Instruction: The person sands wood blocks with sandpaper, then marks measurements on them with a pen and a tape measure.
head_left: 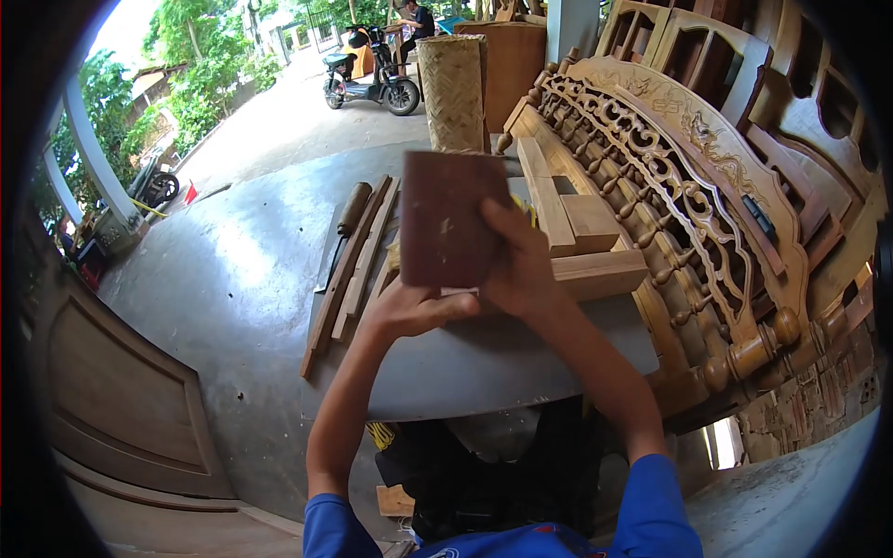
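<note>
A dark reddish-brown rectangular block [451, 219], shaped like a small book with a scuffed face, is held up in front of me above the table. My right hand [523, 262] is closed on its right side, thumb across the front. Below it, my left hand [414, 309] is at the lower edge, thumb stretched to the right and the other fingers hidden behind the block. A small pale edge shows between the block and my left thumb. Left of my hands lie a wooden-handled chisel-like tool [353, 209] and long wooden strips [346, 279].
The grey table [419, 377] carries pale wooden pieces [595, 270] at right. Carved wooden furniture [670, 186] leans along the right side. A woven bamboo roll [453, 93] stands behind the table. Wooden panels [130, 391] lie at lower left. Farther back are a scooter [372, 84] and a seated person.
</note>
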A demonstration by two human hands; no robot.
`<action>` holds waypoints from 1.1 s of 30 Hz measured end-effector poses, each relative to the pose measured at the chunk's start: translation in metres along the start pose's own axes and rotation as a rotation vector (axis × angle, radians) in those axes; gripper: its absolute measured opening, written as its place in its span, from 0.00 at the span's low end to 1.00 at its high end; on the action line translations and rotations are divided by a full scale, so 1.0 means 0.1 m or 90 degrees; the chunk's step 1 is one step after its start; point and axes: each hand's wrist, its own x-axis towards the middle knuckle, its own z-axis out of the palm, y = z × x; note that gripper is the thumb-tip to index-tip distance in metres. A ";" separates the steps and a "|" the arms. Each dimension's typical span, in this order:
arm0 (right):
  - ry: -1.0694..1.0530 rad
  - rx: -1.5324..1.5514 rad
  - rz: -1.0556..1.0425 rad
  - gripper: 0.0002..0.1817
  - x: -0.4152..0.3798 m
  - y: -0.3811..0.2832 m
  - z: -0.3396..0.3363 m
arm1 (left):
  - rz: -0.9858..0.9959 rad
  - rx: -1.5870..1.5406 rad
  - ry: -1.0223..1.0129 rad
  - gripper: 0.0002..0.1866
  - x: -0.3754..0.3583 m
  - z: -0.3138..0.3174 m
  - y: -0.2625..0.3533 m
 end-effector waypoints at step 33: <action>-0.073 -1.544 -0.124 0.20 -0.22 0.13 -0.60 | -0.162 0.485 0.186 0.27 0.19 0.43 -0.08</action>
